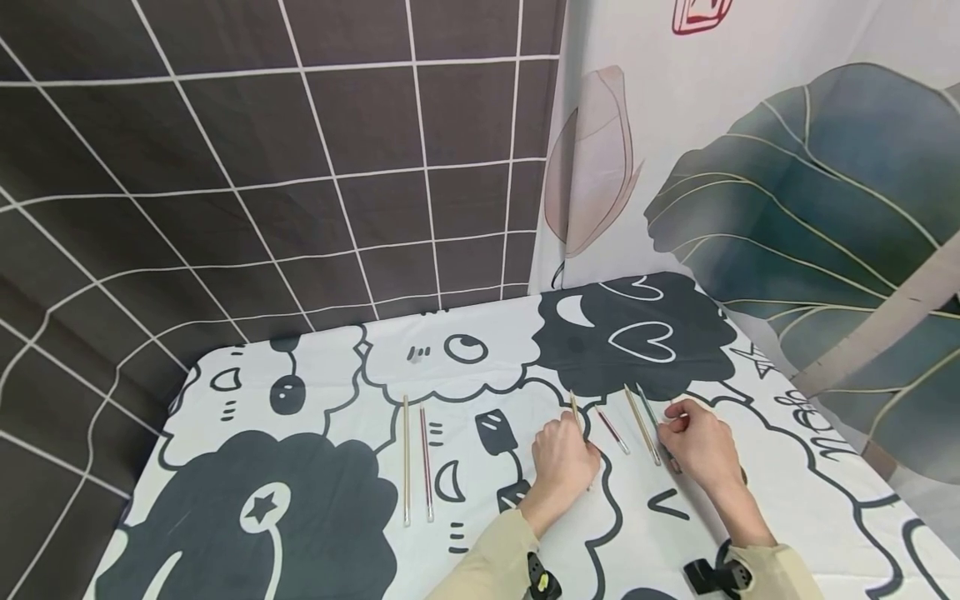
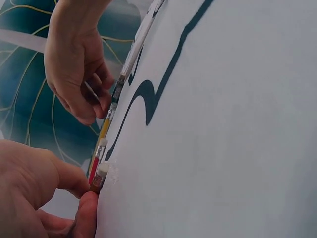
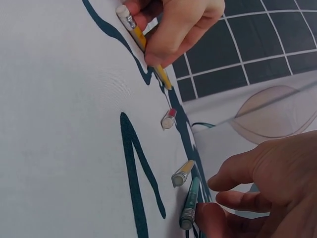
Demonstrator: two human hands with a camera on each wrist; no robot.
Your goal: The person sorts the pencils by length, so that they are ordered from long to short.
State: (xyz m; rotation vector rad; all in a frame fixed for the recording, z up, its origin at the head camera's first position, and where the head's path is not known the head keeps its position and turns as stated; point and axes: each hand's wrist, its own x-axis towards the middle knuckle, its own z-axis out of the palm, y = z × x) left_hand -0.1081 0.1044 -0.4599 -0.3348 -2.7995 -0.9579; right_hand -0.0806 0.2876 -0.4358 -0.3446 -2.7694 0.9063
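My left hand (image 1: 564,462) pinches a yellow pencil (image 3: 137,35) between thumb and fingers, its white eraser end sticking out toward me. To its right lies a red pencil (image 1: 612,429), then another yellow pencil (image 1: 637,417), both flat on the cloth. My right hand (image 1: 701,442) is beside a green pencil (image 3: 190,201), fingers loosely bent and apart. Its thumb is close against the pencil's side; whether they touch, I cannot tell. Farther left, a yellow pencil (image 1: 407,458) and a red pencil (image 1: 427,462) lie side by side, apart from both hands.
A white cloth (image 1: 465,425) with dark cartoon drawings covers the table. Behind it hangs a dark curtain with a white grid (image 1: 360,125). At the right hangs a pale curtain with large teal leaves (image 1: 810,217). Each wrist wears a small black camera (image 1: 708,575).
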